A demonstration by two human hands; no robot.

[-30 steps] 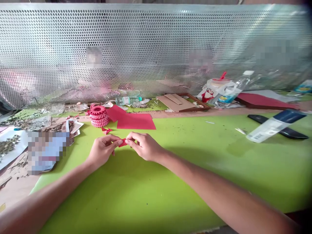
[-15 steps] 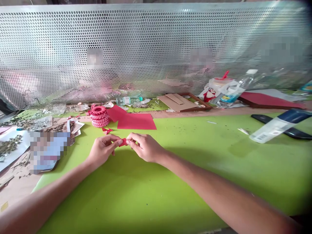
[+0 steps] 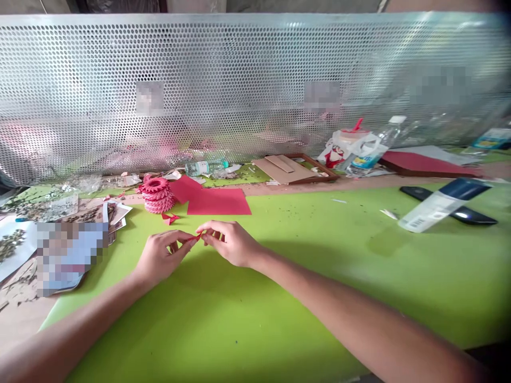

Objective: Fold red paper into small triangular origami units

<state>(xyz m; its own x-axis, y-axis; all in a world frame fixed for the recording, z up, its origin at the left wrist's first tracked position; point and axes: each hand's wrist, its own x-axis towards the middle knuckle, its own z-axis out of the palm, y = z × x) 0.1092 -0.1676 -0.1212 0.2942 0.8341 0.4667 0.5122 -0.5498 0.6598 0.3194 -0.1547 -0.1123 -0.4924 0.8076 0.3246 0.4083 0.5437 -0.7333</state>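
Between my two hands, over the green table mat, is a small folded piece of red paper. My left hand pinches it between thumb and fingertips from the left. Thumb and forefinger of my right hand close on its other end. Just beyond my left hand lie small red paper pieces. Behind these stands a round stack of folded red paper, ring-shaped on top. Flat red paper sheets lie to the right of the stack.
A perforated metal screen runs along the back. Near it are a lying bottle, cardboard, a bagged cup and a tilted bottle. On the right a tube rests across a black object; a phone lies left.
The red paper has turned from showing a flat face to a narrow edge between my fingers. The whole view has shifted slightly, moving most things a little left.
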